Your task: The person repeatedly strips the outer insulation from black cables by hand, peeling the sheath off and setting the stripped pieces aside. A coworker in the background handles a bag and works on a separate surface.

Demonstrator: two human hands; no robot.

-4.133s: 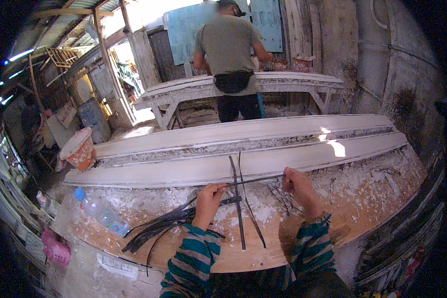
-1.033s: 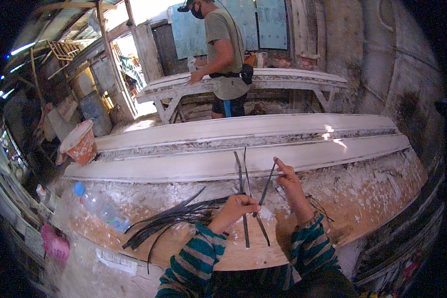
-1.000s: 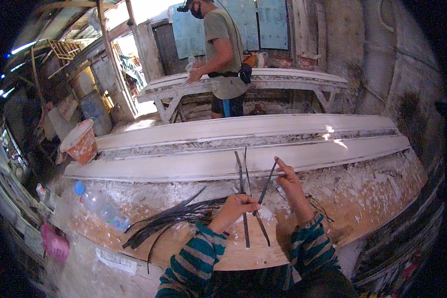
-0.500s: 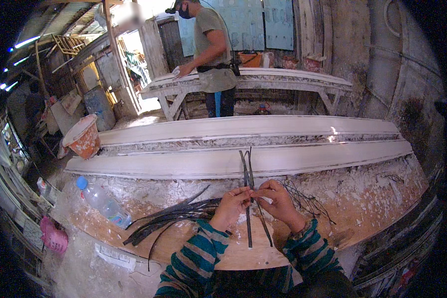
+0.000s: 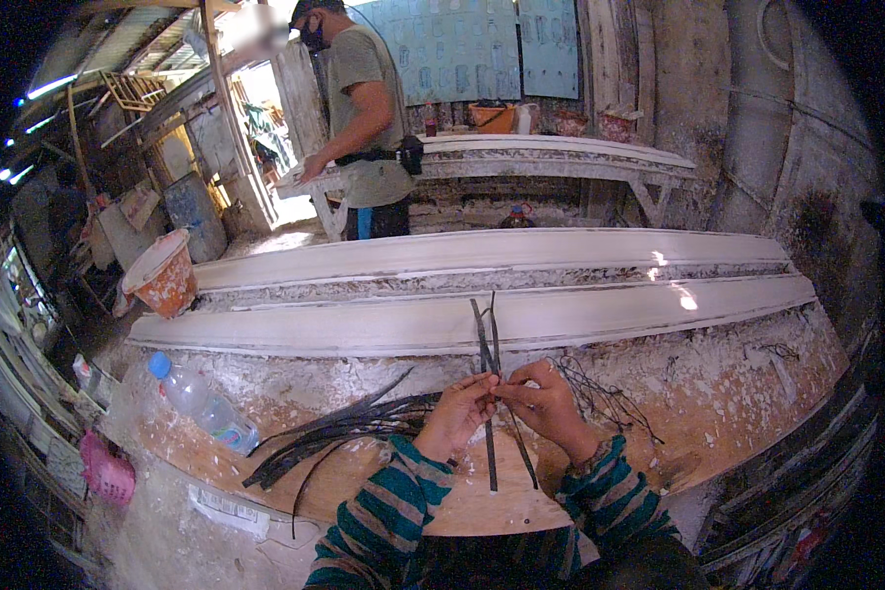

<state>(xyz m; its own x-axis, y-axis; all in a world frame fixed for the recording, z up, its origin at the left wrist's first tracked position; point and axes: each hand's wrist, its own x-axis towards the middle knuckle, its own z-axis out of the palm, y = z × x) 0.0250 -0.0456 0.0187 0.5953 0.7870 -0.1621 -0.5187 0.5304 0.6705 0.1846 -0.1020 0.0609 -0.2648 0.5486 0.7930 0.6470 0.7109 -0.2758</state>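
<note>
Lowered since a second ago, the right hand [image 5: 548,403] meets the left hand [image 5: 456,411], both pinched narrow on black strips [image 5: 492,462], whose long axes run near to far between them over the bench [image 5: 703,454], neither hand nearer.

No text can be read; the label [image 5: 231,435] on the bottle [image 5: 189,395] and the white sheet [image 5: 228,510] bear marks too small to make out.

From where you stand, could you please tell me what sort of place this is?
Probably a workshop, perhaps for plaster work: long white slabs lie on a messy table, with a spattered orange bucket at their left end.
</note>
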